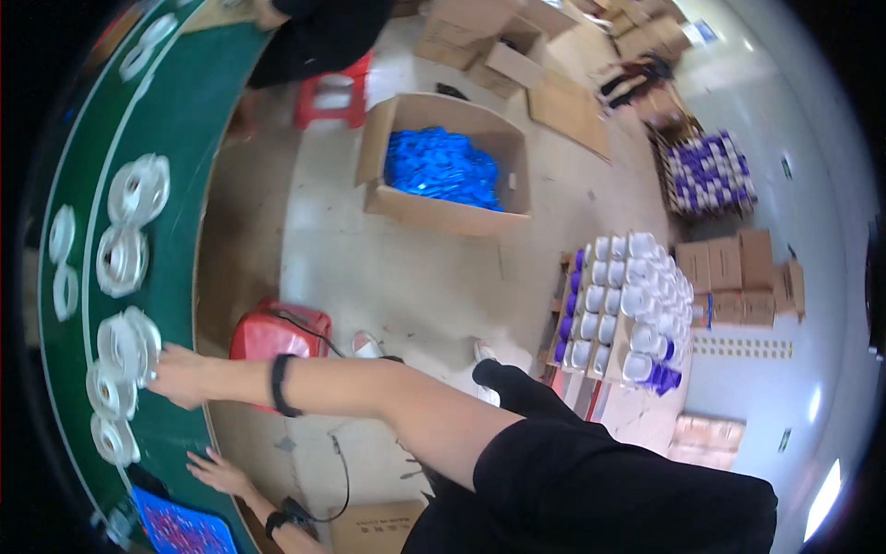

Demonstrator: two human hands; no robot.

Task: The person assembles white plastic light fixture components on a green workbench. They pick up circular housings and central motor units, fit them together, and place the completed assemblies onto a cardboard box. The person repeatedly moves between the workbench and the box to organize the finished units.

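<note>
The view tilts steeply, with a green worktop [185, 120] curving down the left side of the frame. One bare arm in a black sleeve crosses the lower middle from right to left, wearing a dark wristband [280, 384]. This right hand [182, 376] reaches to the worktop edge at the left and its fingertips touch a stack of white plastic rings [129, 346]; the fingers look loosely extended rather than clamped on anything. The left hand [219, 473] lies lower, at the lower left, flat and spread against the worktop edge, holding nothing, with a dark watch [276, 523] on its wrist. The two hands are well apart, one above the other in the frame.

More white rings [138, 189] sit in pairs further up the green surface, and another stack [113, 439] lies just below the touched one. A blue tray [180, 531] shows at the bottom left corner.

On the floor, a red stool [277, 332] stands beside the worktop. An open cardboard box of blue pieces [441, 168] sits in the upper middle. To the right, stacked white containers with purple lids [623, 309] rest on a pallet. Another person in dark clothes [318, 37] sits at the top near a second red stool [332, 92].
</note>
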